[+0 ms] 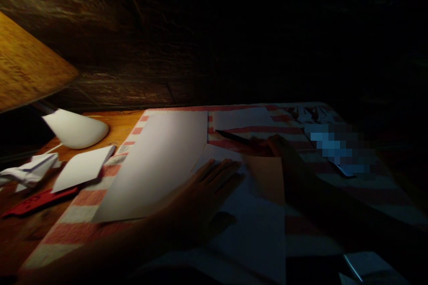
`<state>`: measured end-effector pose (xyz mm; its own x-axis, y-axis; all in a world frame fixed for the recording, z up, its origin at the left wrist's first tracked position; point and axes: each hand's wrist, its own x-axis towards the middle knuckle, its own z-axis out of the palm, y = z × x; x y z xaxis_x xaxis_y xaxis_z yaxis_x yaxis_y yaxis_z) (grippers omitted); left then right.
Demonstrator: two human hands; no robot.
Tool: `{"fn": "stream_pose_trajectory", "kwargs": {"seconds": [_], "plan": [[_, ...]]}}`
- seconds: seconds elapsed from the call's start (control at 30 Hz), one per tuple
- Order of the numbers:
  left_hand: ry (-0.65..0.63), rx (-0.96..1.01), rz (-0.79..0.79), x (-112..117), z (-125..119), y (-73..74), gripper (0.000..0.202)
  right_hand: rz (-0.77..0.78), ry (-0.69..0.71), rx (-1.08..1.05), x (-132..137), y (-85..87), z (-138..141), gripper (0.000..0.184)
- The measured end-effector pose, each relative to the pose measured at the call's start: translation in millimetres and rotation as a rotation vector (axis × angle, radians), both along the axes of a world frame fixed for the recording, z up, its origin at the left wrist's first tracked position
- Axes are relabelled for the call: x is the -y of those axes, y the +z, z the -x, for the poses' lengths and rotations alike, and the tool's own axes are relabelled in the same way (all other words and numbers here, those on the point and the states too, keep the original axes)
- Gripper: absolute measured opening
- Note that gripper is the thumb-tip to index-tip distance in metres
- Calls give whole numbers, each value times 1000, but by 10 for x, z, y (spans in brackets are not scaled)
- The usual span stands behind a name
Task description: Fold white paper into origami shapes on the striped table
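My left hand (214,191) lies flat with its fingers stretched out, pressing on a sheet of white paper (250,236) in front of me. The paper's upper part looks folded, and a brownish, shaded area shows at its top right. Just beyond that edge, my right hand (277,146) is closed around a knife (236,137). Its dark, pointed blade points left, above the striped cloth; the grip is mostly hidden in shadow. A larger white sheet (163,160) lies left of the knife, partly beside my left forearm.
A red-and-white striped cloth (85,211) covers the table. At left stand a lamp with a yellowish shade (30,67) and white base (78,129), crumpled paper (33,169), a folded white sheet (83,169) and a red flat object (42,200). A pixelated object (337,149) lies at right.
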<state>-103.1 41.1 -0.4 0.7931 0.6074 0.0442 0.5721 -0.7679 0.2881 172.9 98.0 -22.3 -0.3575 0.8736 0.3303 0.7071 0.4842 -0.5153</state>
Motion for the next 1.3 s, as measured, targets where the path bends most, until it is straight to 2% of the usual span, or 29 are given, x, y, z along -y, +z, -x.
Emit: {"fn": "stream_pose_trajectory", "kwargs": {"seconds": [0.07,0.17,0.27,0.37,0.43,0.5,0.57,0.7,0.77,0.83,0.93,1.0,1.07,1.2,1.3], "plan": [[46,28,-59,-33,-1,16,79,18,-50,-32,3,98,-7,28],[101,18,-182,-135,-18,78,71,-1,-139,-131,-61,227,-9,19],[69,-76,-236,-257,-73,138,59,-29,-218,-240,-182,304,-45,13],[32,-185,-319,-339,-157,151,34,-49,-250,-341,-301,346,-142,15],[29,-233,-361,-381,-202,161,26,-116,-272,-394,-362,361,-232,15],[89,-233,-376,-456,-228,214,25,-195,-316,-442,-410,368,-327,15],[218,-181,-410,-597,-246,331,30,-242,-364,-490,-447,369,-411,16],[432,-115,-643,-1038,-365,643,39,-259,-405,-603,-491,388,-520,20],[456,-78,-706,-1255,-499,707,41,-308,-439,-631,-496,415,-549,18],[435,-97,-655,-1419,-665,647,42,-372,-474,-632,-493,440,-571,14],[431,-234,-439,-1549,-884,394,43,-408,-487,-610,-485,451,-600,12],[397,-275,-369,-1578,-955,227,35,-391,-464,-597,-483,433,-614,14],[361,-281,-338,-1583,-961,129,28,-352,-423,-591,-482,407,-613,14],[321,-250,-316,-1595,-896,110,29,-319,-362,-541,-473,394,-538,14],[326,-213,-301,-1641,-873,117,29,-316,-336,-494,-475,453,-441,11]]}}
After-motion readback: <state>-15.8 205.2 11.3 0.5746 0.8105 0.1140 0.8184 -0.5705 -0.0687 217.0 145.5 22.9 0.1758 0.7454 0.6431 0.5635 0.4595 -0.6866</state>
